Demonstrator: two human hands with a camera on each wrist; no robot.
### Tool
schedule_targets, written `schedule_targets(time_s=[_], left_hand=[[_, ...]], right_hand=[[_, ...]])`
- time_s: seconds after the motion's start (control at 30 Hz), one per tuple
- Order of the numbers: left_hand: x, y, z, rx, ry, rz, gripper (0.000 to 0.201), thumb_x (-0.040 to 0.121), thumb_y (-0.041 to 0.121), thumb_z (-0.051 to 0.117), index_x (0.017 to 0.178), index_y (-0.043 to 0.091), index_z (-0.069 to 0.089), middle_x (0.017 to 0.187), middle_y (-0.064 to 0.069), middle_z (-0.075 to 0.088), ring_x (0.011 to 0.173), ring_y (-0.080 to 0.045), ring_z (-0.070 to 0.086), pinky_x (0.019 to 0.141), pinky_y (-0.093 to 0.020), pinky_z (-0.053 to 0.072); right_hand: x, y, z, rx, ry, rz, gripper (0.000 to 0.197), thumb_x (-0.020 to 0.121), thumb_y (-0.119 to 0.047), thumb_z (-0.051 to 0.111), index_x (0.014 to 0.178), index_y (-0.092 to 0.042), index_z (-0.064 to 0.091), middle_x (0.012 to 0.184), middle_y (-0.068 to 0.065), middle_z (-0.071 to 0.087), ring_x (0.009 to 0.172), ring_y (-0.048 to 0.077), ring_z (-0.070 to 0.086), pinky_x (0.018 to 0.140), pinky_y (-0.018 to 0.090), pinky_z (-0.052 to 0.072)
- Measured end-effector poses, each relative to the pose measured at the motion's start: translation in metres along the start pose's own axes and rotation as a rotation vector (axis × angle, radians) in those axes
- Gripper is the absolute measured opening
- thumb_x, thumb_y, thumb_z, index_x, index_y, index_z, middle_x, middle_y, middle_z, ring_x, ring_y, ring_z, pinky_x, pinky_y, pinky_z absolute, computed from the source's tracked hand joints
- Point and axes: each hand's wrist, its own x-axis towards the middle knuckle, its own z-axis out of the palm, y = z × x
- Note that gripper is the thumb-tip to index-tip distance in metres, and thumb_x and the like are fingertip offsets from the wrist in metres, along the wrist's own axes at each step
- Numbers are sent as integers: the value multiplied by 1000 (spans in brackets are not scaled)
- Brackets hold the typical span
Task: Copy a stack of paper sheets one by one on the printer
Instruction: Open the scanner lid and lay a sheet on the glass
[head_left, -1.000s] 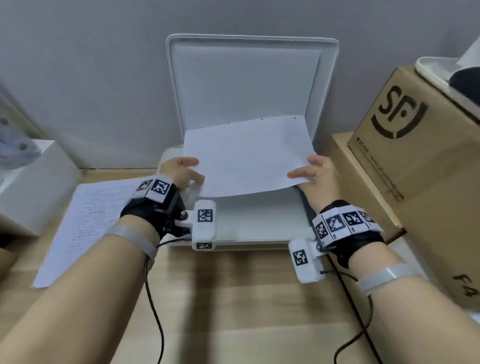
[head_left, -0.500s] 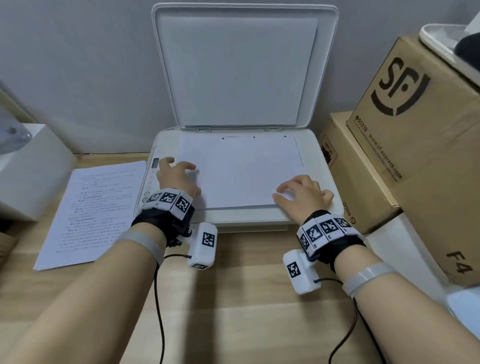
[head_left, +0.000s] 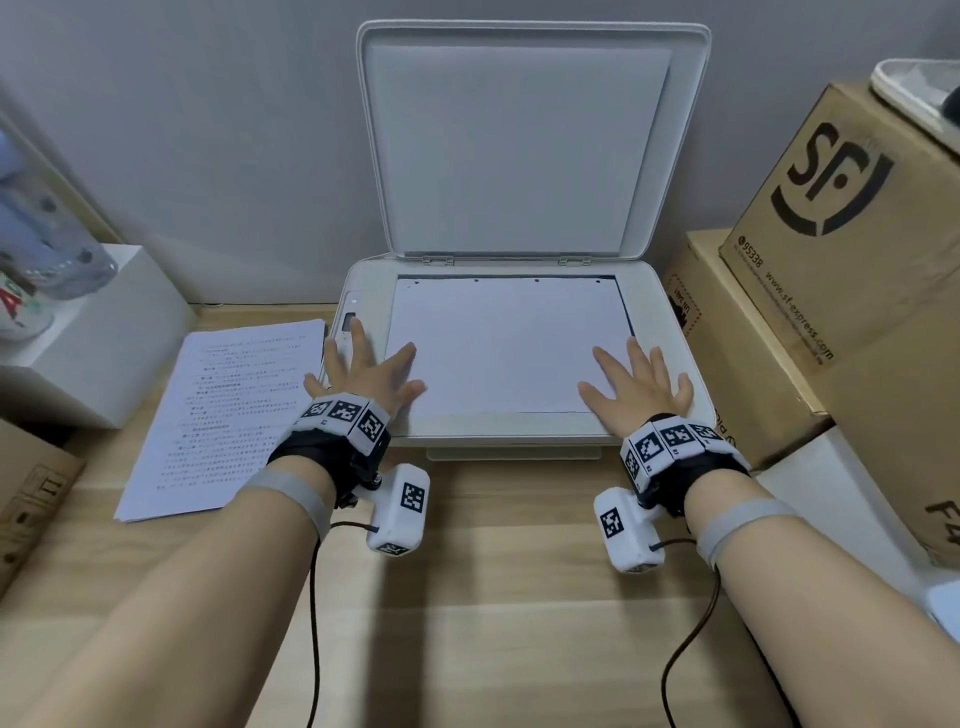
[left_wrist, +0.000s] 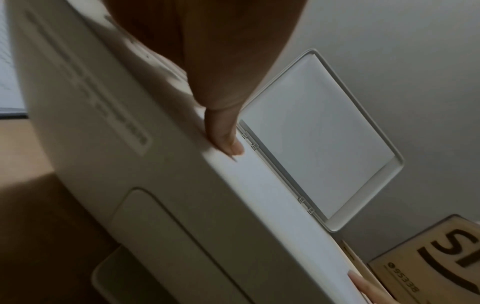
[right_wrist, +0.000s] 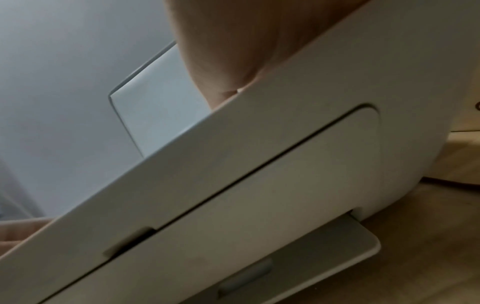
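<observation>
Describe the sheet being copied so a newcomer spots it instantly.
Find the white printer against the wall, its lid raised. The sheet lies flat on its scanner bed, blank side up, between the left hand and right hand. The stack beside the printer shows printed text.

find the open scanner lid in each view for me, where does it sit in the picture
Head: the scanner lid stands upright at top centre, behind the sheet on the glass.
Left wrist: the lid is right of centre, tilted, beyond the left hand's fingers.
Right wrist: only a corner shows left of centre.
Shared landmark: the printer.
</observation>
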Motion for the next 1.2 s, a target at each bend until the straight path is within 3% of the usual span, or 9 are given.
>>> schedule_targets(time_s=[0.2,0.5,1.03,1.1,1.2], left_hand=[[3,-8,8,-65,-32,2,57,91,64,37,142,57,14,154,1,-31,141,-35,-25,110,-65,-2],[5,-12,5,-79,-59,-10,61,87,67,42,141,60,14,154,1,-30,142,-36,-23,108,-67,5],[5,-11,2,-68,-89,8,64,86,69,40,142,57,11,154,-1,-31,140,-37,-28,107,-68,1],[7,-11,1,-72,-97,9,64,87,68,40,143,57,11,154,-2,-31,140,-37,-28,107,-68,1],[9,-12,2,-73,-103,5,65,87,68,41,143,57,10,154,-2,-31,139,-38,-29,108,-67,1]], right_hand=[[-2,1,-3,23,-3,7,58,93,-58,35,145,-46,16,158,-9,-6,145,15,-13,114,47,-6],[0,2,-2,82,33,5,57,90,-57,43,143,-45,25,158,-10,1,145,14,-9,115,46,-5],[-8,-15,-9,116,33,60,61,88,-56,44,144,-40,27,159,-8,1,146,15,-7,114,50,-4],[-12,-41,-12,98,30,-41,61,90,-57,38,146,-39,21,158,-10,-4,145,14,-10,114,49,-6],[-16,-96,-6,40,-65,-313,57,96,-52,32,148,-40,13,158,-12,-10,145,13,-12,114,46,-7]])
